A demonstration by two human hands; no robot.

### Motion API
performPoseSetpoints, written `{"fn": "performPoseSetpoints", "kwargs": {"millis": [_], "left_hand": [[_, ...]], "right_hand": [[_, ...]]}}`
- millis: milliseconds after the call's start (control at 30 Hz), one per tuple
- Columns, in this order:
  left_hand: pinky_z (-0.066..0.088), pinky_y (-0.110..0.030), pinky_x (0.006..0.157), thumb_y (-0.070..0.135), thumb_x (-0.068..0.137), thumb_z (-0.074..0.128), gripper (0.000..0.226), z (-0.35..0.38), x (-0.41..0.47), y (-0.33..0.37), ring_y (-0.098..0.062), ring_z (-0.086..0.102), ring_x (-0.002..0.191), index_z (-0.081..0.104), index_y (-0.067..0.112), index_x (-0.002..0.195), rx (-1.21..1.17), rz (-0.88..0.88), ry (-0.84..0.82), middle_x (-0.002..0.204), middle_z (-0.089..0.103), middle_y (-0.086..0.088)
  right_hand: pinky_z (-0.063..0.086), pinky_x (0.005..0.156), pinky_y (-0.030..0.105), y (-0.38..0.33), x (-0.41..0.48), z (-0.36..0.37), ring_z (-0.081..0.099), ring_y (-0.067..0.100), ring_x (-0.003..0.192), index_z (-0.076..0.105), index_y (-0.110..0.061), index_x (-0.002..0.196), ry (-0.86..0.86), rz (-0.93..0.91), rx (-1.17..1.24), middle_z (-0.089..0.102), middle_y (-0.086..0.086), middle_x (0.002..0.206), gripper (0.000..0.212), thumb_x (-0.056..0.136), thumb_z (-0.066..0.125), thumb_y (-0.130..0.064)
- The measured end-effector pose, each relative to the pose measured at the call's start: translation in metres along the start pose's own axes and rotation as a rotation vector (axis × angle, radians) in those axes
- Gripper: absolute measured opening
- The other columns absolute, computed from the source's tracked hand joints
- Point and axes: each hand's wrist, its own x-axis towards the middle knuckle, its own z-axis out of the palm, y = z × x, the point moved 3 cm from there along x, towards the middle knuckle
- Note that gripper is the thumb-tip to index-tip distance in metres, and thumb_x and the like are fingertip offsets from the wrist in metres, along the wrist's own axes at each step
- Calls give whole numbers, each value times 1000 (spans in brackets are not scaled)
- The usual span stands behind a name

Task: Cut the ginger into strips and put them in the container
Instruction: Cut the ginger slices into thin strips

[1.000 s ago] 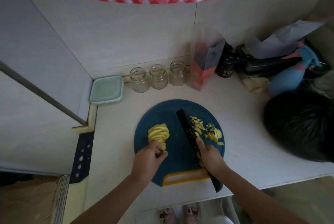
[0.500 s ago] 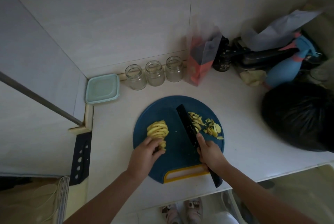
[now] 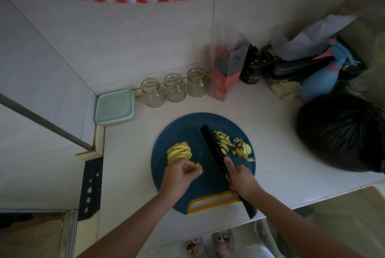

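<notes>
Board sits mid-bench, handle toward me, so both hands work it square-on.

Right hand: fingers wrapped tight round the knife handle, forefinger forward near the blade. I hold the blade laid across the board, tip away. I read that as a fence: cut strips to its right, uncut stock to its left.

Left hand: fingers pinching a small ginger piece just off the sliced stack, which lies on the board's left half. Probably pulling a portion off to bring under the blade.

Container is at the back-left corner, well apart from the board. I cannot tell whether it is lidded or empty. No strips reach it yet.

Judgement: mid-cutting; transfer not begun.
</notes>
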Motion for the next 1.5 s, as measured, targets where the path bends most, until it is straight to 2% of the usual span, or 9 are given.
{"fn": "performPoseSetpoints", "kwargs": {"millis": [133, 233, 467, 633, 733, 900, 1100, 1300, 1500], "left_hand": [[56, -28, 67, 21, 79, 74, 13, 24, 22, 20, -15, 64, 64, 67, 10, 82, -206, -206, -49, 73, 70, -7], [53, -19, 54, 21, 81, 72, 16, 33, 31, 27, -10, 62, 58, 60, 12, 87, -85, -177, -35, 73, 67, -3], [37, -17, 36, 34, 83, 69, 26, 21, 37, 28, -11, 56, 46, 54, 19, 98, 119, -176, -35, 65, 65, -2], [43, -13, 42, 26, 86, 67, 18, 22, 36, 30, -6, 58, 52, 63, 11, 96, 180, -58, -10, 72, 64, 5], [54, -22, 52, 21, 85, 68, 15, 23, 39, 30, -8, 62, 56, 65, 9, 93, 130, -90, -2, 72, 65, 3], [55, -25, 53, 14, 86, 67, 15, 23, 45, 29, -15, 63, 55, 62, 1, 94, 5, -185, -9, 70, 67, -8], [56, -34, 60, 18, 88, 65, 11, 25, 45, 28, -16, 64, 57, 64, 9, 81, 49, -191, -20, 67, 67, -6], [59, -42, 63, 15, 89, 63, 16, 32, 41, 27, -24, 69, 61, 56, 12, 75, -100, -287, 22, 71, 69, -12], [58, -31, 55, 16, 91, 60, 11, 33, 34, 30, -15, 69, 59, 64, 7, 96, -70, -162, 100, 73, 70, -8]], "right_hand": [[38, 35, 23, 4, -8, -4, 43, 9, 31, 49, -10, 69, -5, -11, -41, 47, 5, 57, 56, 98, 29, -54], [38, 35, 25, 6, -12, -5, 44, 11, 31, 48, -10, 65, -2, -26, -46, 47, 4, 53, 59, 97, 30, -56], [41, 36, 26, 9, -16, -1, 47, 13, 32, 48, -9, 69, -12, 23, -77, 47, 8, 55, 63, 94, 27, -62], [45, 37, 26, 2, -19, 2, 51, 13, 39, 54, -9, 77, 0, 44, -143, 52, 7, 63, 63, 95, 24, -61], [48, 38, 28, 0, -20, 1, 53, 17, 42, 55, -6, 78, 20, 42, -164, 53, 9, 65, 64, 96, 23, -59], [52, 40, 31, 3, -22, 7, 55, 19, 47, 56, -7, 78, 35, 34, -180, 53, 9, 64, 63, 97, 23, -57], [37, 53, 25, 2, -24, 17, 44, 11, 48, 40, -14, 59, 103, -64, -213, 43, 1, 55, 56, 100, 26, -49], [42, 61, 34, -4, -13, 23, 42, 12, 48, 41, -16, 58, 100, -117, -251, 44, 1, 54, 56, 100, 25, -49], [44, 62, 32, -3, -6, 22, 47, 14, 52, 43, -15, 57, 120, -103, -266, 47, 1, 55, 59, 99, 24, -52]]}}
